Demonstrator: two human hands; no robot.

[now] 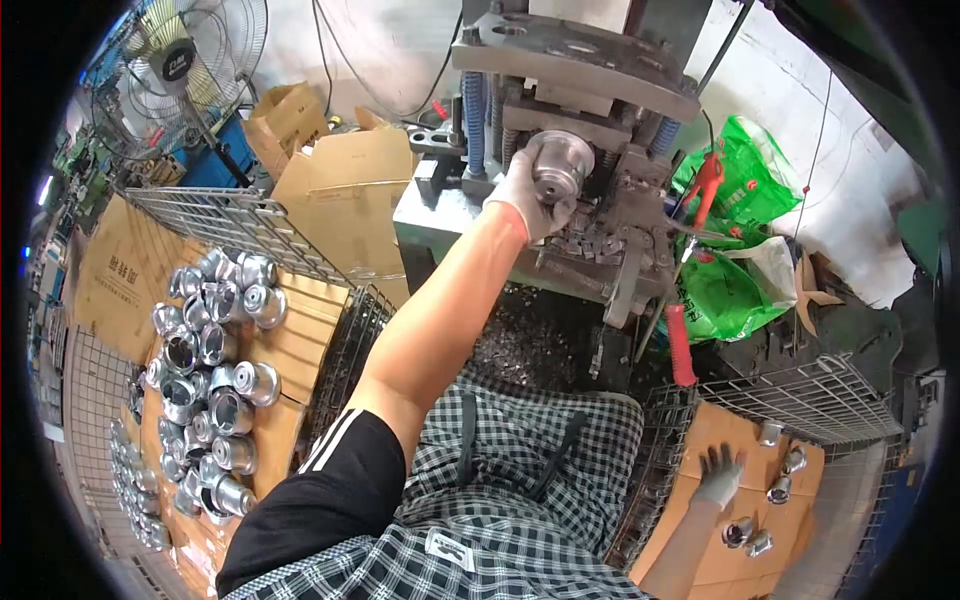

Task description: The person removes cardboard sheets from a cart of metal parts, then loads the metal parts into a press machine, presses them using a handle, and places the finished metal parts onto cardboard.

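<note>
My left hand [530, 193], in a pale glove, is closed around a shiny stepped metal cup [562, 165]. It holds the cup at the die area of a press [575, 95], with the narrower end facing me. Over on the right, my right hand [720, 475], gloved with dark fingertips, is spread above the cardboard in a wire basket [820, 395] and holds nothing. Several similar metal cups [780, 489] lie around that hand, apart from its fingers.
To the left, many metal cups [235, 410] are heaped on cardboard in another wire basket [235, 225]. Green bags [725, 290] and a red-handled air gun [707, 185] are right of the press. A fan [180, 60] and cardboard boxes [345, 190] stand behind. Metal scraps [525, 345] lie below.
</note>
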